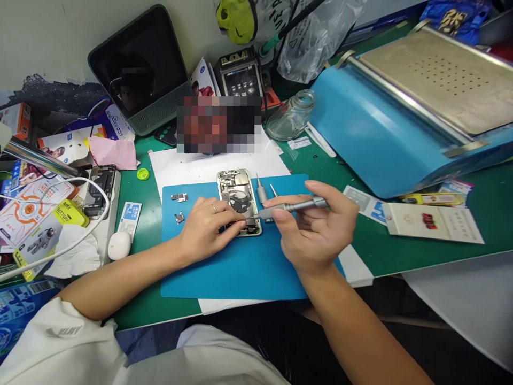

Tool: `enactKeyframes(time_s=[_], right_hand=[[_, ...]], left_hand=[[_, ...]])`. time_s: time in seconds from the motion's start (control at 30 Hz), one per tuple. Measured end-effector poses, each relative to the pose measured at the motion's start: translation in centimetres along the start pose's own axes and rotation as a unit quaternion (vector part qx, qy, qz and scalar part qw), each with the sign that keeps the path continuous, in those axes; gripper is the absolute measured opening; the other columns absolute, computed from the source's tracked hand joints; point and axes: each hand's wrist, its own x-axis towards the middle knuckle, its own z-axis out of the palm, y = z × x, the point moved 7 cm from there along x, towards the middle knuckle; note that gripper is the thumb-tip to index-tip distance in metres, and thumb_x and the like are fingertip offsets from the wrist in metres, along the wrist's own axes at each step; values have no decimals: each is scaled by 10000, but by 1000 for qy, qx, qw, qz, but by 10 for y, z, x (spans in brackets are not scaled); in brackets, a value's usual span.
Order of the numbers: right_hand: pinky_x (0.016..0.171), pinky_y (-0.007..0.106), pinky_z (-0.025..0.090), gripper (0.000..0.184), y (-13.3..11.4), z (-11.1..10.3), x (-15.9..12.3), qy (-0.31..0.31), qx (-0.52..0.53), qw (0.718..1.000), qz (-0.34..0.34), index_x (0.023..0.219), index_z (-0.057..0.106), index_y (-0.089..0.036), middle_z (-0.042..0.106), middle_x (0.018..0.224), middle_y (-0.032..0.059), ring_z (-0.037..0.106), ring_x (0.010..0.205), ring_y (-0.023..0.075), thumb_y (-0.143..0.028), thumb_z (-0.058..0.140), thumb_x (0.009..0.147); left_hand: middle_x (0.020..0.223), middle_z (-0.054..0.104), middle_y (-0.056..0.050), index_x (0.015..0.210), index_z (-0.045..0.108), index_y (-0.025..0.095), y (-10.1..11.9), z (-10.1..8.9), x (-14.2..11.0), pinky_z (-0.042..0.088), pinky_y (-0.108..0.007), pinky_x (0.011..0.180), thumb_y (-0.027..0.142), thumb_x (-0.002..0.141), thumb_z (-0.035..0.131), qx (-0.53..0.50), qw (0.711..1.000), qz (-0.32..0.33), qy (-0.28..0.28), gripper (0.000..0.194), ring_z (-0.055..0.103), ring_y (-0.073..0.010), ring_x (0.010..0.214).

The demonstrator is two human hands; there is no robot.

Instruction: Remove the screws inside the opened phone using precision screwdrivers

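Note:
An opened phone [239, 195] with its insides bare lies on a blue mat [240, 272]. My left hand [208, 224] is closed at the phone's lower left edge, thumb and index finger close together over its lower end. Whether a small part is between those fingertips is hidden. My right hand [316, 230] grips a grey precision screwdriver [294, 206], held nearly level, its front end close to the phone's lower right side. Two more slim driver-like tools lie beyond, one a grey screwdriver [261, 192]. Left of the phone are two small parts, one a metal-and-black piece [179, 197].
A large blue machine [360, 133] with a perforated metal top occupies the right. A glass jar [292, 115] and a dark-screened device [140, 64] stand behind. Boxes, a white cable [106, 200] and an earbud case [119, 245] crowd the left. A pale box [435, 222] lies right.

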Motion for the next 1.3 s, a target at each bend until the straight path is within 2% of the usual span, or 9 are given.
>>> enactKeyframes(time_s=[0.43, 0.67, 0.97, 1.07, 1.2, 1.3], right_hand=[[546, 289, 636, 571, 1, 1, 0, 2, 1, 1000, 0, 1373, 526, -304, 713, 935, 2, 765, 712, 182, -158, 741, 865], [579, 303, 646, 583, 4, -1, -3, 9, -2, 1000, 5, 1378, 519, -323, 700, 1004, 9, 764, 713, 173, -177, 744, 861], [551, 299, 639, 590, 3, 0, -2, 5, -1, 1000, -1, 1380, 519, -333, 695, 1025, 10, 766, 720, 180, -182, 753, 860], [543, 297, 640, 603, 3, 1, -2, 4, -1, 1000, 5, 1386, 521, -339, 689, 1000, 7, 765, 718, 181, -173, 754, 855], [565, 292, 649, 624, 3, 1, -2, 6, 5, 1000, 0, 1395, 519, -357, 670, 1099, 23, 768, 741, 170, -156, 753, 852], [585, 287, 649, 630, 2, 1, -2, 6, 15, 1000, -7, 1400, 520, -346, 665, 1081, 15, 771, 746, 165, -135, 747, 852]], left_hand=[[895, 738, -24, 976, 750, 223, -2, 2, -1, 329, -352, 745, 374, 1053, 520, 9, 1000, -10, -14, 285, 609, -160, 792], [879, 734, -20, 962, 748, 208, 0, 1, -1, 323, -348, 732, 354, 1041, 550, 0, 1000, 1, 2, 259, 602, -154, 776], [901, 729, -29, 996, 756, 229, -2, 4, -1, 333, -349, 751, 374, 1051, 524, 22, 999, -7, -23, 279, 610, -163, 802], [894, 732, -25, 986, 757, 227, -1, 4, -1, 334, -349, 746, 376, 1048, 533, 15, 1000, -5, -18, 276, 607, -159, 790], [872, 739, -16, 962, 752, 217, 0, 1, -1, 319, -348, 733, 354, 1042, 546, -3, 1000, 5, 3, 261, 600, -157, 771], [868, 738, -13, 961, 751, 214, 0, 1, 0, 318, -348, 729, 351, 1040, 552, -7, 1000, 6, 4, 254, 601, -156, 769]])
